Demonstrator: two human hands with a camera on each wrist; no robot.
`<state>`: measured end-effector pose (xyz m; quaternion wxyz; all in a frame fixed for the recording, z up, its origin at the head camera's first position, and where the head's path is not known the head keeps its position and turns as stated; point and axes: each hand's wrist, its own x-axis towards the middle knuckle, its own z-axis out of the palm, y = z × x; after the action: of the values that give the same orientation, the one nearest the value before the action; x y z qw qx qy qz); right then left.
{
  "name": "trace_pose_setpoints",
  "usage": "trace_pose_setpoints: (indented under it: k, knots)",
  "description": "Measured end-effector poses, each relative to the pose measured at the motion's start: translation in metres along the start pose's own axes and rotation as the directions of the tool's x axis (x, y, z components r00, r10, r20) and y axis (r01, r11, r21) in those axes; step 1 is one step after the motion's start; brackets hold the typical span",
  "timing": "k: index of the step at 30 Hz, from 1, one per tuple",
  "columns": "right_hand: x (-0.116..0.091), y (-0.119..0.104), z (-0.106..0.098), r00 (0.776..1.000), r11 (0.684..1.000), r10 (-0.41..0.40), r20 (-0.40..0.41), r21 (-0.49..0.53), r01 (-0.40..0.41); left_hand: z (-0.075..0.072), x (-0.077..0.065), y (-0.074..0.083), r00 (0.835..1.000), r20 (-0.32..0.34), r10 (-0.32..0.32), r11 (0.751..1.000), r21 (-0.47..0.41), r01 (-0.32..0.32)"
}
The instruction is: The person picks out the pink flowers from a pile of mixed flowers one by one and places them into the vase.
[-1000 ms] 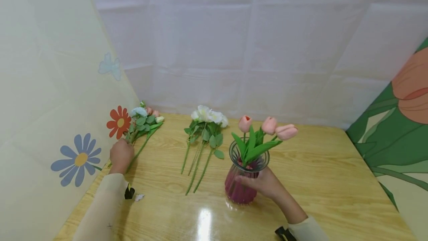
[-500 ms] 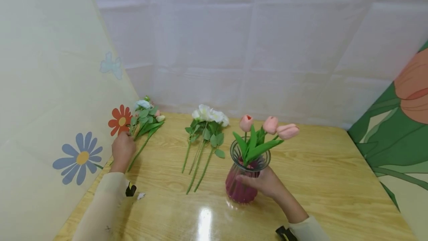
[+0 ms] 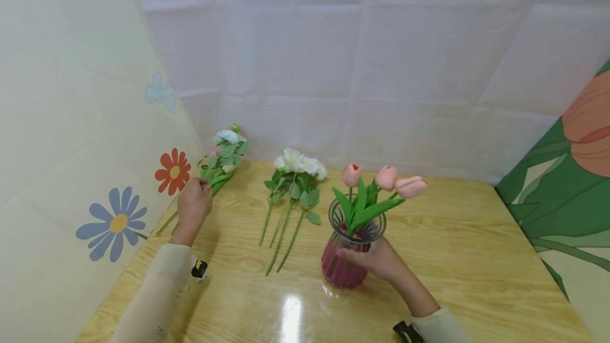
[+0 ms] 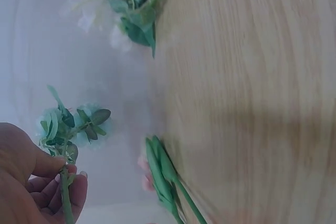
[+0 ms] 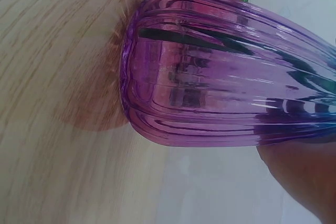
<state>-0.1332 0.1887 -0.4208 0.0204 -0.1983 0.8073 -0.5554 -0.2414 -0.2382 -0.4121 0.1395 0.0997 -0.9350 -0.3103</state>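
L hand (image 3: 194,202) reaching out on L side of table (image 3: 476,237), thumb & fingers pinching stem of blue flower (image 3: 227,137). Wrist view is showing thumb pressing one side, fingers curling behind, grip sitting just under the leaves. R hand (image 3: 378,261) well apart, curving round vase (image 3: 344,271), thumb lying across the side facing me. So both hands holding something, neither touching the other.

Key relation: blue flower hanging in my L grip, well L of vase, its head farther from me than the vase is. Long axis running on a slant: head pointing away & R toward backdrop (image 3: 305,68), stem trailing back near-L, i.e. tail end aiming away from vase. Two stem ends showing below L hand; can't tell which belongs to the pinched one, nor whether its tip is touching table. Vase standing upright, base on table, mouth facing up, so the two axes aren't matching. L hand is the one nearer the flower, R hand the one at the vase.

White flowers (image 3: 300,164) lying on table btwn the hands, stems pointing back at me. Pink tulips (image 3: 385,178), 3 heads, standing in vase & leaning R, leaves taking up part of the mouth. Loose tulips (image 4: 169,167) lying on table near L hand, partly hidden in head view.
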Motion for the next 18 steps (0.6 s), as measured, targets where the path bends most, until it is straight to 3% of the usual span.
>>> trace_pose_setpoints:
  k: [9,18]
  knots:
    - [0.001,0.001,0.0,1.0,1.0,-0.003,-0.007,-0.015,0.003,0.019,-0.016,0.024,0.993,-0.023,0.113,0.993,-0.024,-0.114]
    - [0.001,0.001,0.0,1.0,1.0,0.004,0.002,-0.001,-0.004,0.038,-0.032,0.03,0.986,0.034,0.162,0.987,0.007,-0.162]
